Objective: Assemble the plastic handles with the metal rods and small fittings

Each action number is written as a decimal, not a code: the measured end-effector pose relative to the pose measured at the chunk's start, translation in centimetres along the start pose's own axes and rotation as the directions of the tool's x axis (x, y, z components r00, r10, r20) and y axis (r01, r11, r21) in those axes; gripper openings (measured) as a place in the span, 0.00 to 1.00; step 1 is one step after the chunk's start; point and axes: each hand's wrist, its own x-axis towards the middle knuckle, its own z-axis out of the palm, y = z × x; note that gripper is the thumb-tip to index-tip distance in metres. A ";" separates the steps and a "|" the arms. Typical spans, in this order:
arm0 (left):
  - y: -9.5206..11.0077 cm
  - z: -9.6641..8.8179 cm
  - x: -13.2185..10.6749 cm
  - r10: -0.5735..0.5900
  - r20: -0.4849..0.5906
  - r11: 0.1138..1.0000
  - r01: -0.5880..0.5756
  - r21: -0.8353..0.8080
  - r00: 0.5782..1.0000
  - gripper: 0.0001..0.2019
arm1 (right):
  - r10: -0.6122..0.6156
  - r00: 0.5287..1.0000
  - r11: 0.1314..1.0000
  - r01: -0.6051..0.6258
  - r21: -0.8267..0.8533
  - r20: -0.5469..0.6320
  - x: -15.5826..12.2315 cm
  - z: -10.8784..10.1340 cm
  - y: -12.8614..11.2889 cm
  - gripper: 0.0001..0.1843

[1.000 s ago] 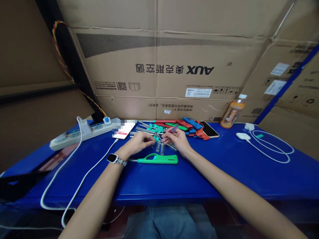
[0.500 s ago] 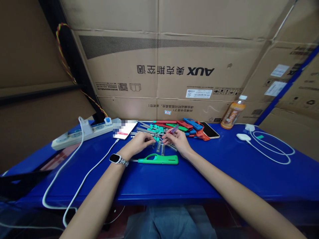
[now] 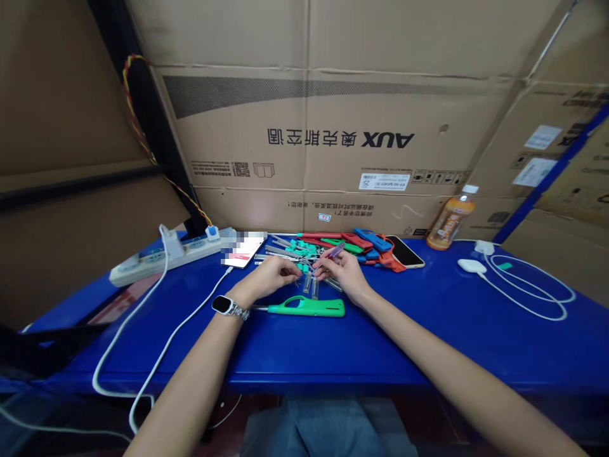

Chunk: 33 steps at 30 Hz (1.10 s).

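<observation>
In the head view my right hand [image 3: 346, 274] is closed round a small screwdriver [image 3: 337, 250] with a purple handle, its thin shaft slanting down to the left. My left hand [image 3: 271, 278] is closed in a pinch just left of it; whatever sits at its fingertips is too small to name. Between and behind the hands lies a heap of teal plastic pieces [image 3: 299, 245] with metal rods. Several small clear tubes [image 3: 314, 289] lie below the fingertips. A green long-necked lighter [image 3: 314, 307] rests on the blue table [image 3: 371, 349] nearer to me.
Red and blue lighter casings [image 3: 373, 239] pile up behind my right hand, beside a dark phone [image 3: 406, 252]. A lit phone [image 3: 245, 249] and a power strip [image 3: 171, 254] lie left. An orange drink bottle [image 3: 451, 219] and a white charger cable [image 3: 528, 289] are right. Cardboard [image 3: 228, 139] walls the back.
The whole view has shifted slightly, so everything appears a little further right. Both hands keep nearly the same pose, and the screwdriver is still in my right hand.
</observation>
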 end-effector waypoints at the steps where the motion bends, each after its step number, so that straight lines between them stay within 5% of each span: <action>1: 0.1 0.0 0.0 0.008 -0.004 1.000 -0.008 0.005 1.000 0.08 | 0.003 1.000 1.000 -0.003 0.003 -0.005 0.0 0.0 -0.1 0.22; 13: 2.7 1.6 0.1 0.112 0.004 0.991 -0.112 -0.071 0.994 0.08 | -0.236 0.972 0.968 0.235 -0.085 -0.005 -2.1 -0.5 -1.7 0.18; 33: 3.4 2.1 0.1 0.159 -0.064 0.986 -0.161 -0.039 0.985 0.07 | -0.234 0.972 0.961 0.233 -0.146 0.010 -2.2 -0.4 -1.2 0.20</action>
